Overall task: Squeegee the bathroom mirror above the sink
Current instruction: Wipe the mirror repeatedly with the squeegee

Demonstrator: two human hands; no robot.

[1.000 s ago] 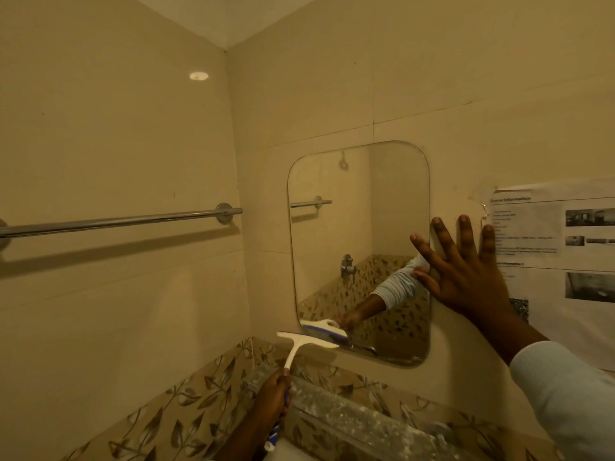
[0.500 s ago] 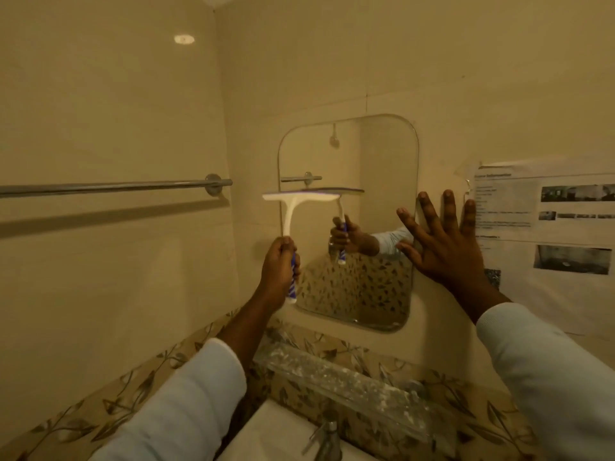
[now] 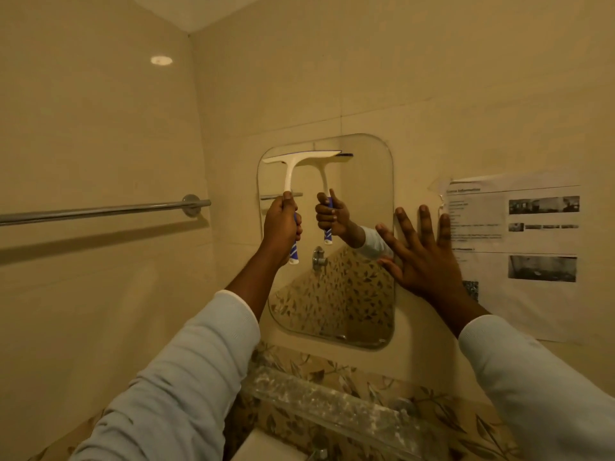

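Left hand gripping the squeegee has lifted it up to the mirror's top now; right hand still flat, fingers spread.

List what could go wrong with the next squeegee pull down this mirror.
The right hand lies spread over the right edge of the mirror, so it may smear the glass there. The squeegee, gripped by the left hand, spans only the left part; one pull likely leaves the rest unwiped.

A bathroom: tiled walls, a mirror, a towel bar and a sink below.
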